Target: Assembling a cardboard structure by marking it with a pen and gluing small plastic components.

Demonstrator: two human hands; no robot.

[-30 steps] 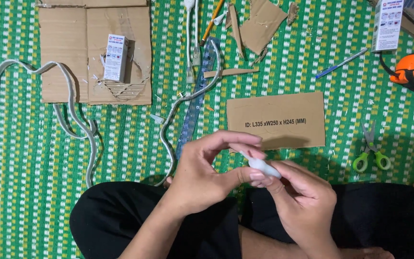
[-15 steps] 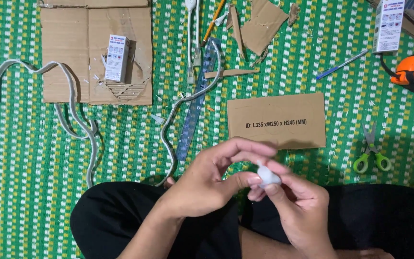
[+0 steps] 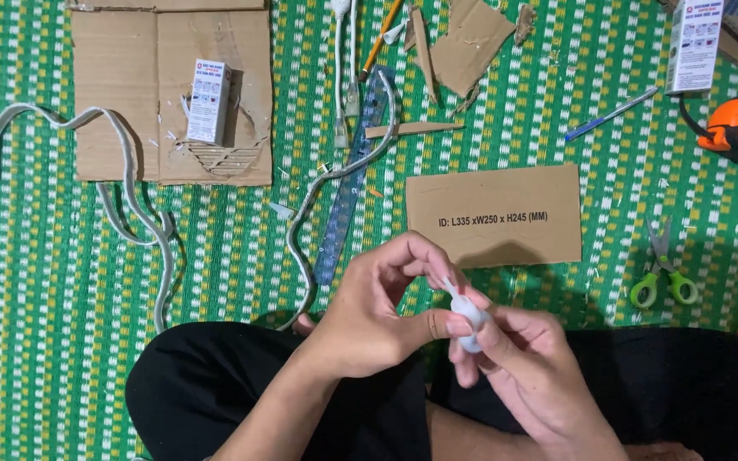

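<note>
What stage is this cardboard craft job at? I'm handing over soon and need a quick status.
Done, it seems: cardboard is already cut, with scraps lying about and a cut-out in the big sheet. In hand: the left hand and right hand together pinch a small white tube, perhaps glue. Left: the rectangular cardboard panel, grey strip, ruler and scissors lie apart, nothing joined yet.
</note>
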